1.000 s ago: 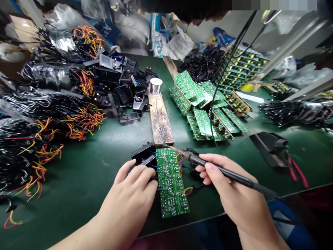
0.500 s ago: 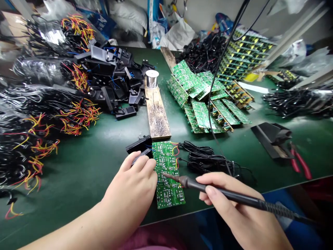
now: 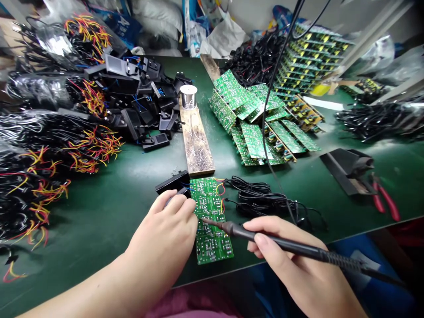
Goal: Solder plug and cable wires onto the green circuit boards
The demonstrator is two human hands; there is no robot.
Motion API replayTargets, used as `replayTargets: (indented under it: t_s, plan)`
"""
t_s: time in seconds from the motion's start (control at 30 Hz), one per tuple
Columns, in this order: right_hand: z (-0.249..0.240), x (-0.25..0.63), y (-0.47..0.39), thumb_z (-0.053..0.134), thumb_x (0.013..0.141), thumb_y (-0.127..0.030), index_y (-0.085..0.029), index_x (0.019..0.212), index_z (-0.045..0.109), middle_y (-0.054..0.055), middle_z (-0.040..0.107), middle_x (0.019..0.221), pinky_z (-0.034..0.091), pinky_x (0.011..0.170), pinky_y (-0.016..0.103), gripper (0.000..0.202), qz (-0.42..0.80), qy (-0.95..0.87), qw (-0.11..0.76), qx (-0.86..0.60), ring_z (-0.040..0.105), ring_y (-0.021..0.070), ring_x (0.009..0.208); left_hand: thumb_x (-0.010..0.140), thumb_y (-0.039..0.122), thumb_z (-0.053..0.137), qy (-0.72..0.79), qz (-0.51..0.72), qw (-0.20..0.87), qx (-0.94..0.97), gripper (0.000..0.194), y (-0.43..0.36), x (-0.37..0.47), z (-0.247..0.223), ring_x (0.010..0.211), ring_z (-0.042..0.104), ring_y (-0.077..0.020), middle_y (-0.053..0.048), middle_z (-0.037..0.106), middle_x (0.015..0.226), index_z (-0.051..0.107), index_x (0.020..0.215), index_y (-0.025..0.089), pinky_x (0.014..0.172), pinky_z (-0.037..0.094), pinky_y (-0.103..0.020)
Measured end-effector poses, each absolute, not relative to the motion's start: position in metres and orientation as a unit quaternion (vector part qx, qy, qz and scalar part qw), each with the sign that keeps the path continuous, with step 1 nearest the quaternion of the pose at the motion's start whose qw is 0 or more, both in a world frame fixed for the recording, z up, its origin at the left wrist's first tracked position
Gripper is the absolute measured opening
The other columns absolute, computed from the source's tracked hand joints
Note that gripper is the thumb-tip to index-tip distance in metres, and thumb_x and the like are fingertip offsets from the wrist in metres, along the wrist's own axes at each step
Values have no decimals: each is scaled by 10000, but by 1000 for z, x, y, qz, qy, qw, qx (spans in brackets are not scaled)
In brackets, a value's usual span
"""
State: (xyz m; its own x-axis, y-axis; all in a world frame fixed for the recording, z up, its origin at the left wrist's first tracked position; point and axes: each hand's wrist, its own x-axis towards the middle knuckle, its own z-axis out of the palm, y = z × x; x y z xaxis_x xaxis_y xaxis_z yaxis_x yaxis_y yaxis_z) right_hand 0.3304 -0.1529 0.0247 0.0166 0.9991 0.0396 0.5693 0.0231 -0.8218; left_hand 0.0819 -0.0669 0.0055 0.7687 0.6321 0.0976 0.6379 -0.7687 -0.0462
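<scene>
The right hand (image 3: 294, 265) was closed round a slim black soldering iron (image 3: 239, 230); the left hand (image 3: 167, 234) curled palm-down, its hold hidden. The flat, solder-dotted green board (image 3: 213, 249) lay just right of the left hand, beneath the iron's tip. Beyond were smooth black plastic cases (image 3: 174, 181), then a scorched wooden plank (image 3: 198, 154) bearing a shiny round spool (image 3: 188, 98)

Left fingers (image 3: 178, 204) curl downward while right fingers (image 3: 270, 223) pinch.
</scene>
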Motion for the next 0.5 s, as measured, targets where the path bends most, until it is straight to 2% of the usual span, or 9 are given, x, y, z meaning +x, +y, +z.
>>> replayTargets:
  t_s: [0.27, 0.5]
  plan:
    - [27, 328, -152, 611, 1071, -332, -296, 1100, 764, -13, 812, 914, 638, 616, 165, 160, 296, -630, 343, -630, 806, 153, 757, 877, 136, 679, -334, -12, 38, -942, 100, -67, 85, 9, 1010, 636, -294, -79, 704, 958, 759, 836, 180, 1089, 439, -521]
    - [26, 330, -157, 620, 1071, -339, -300, 1118, 755, -4, 812, 951, 648, 644, 175, 149, 290, -638, 335, -630, 811, 158, 790, 873, 129, 676, -335, -4, 39, -941, 111, -65, 86, 10, 993, 636, -294, -77, 697, 942, 758, 823, 184, 1077, 451, -518]
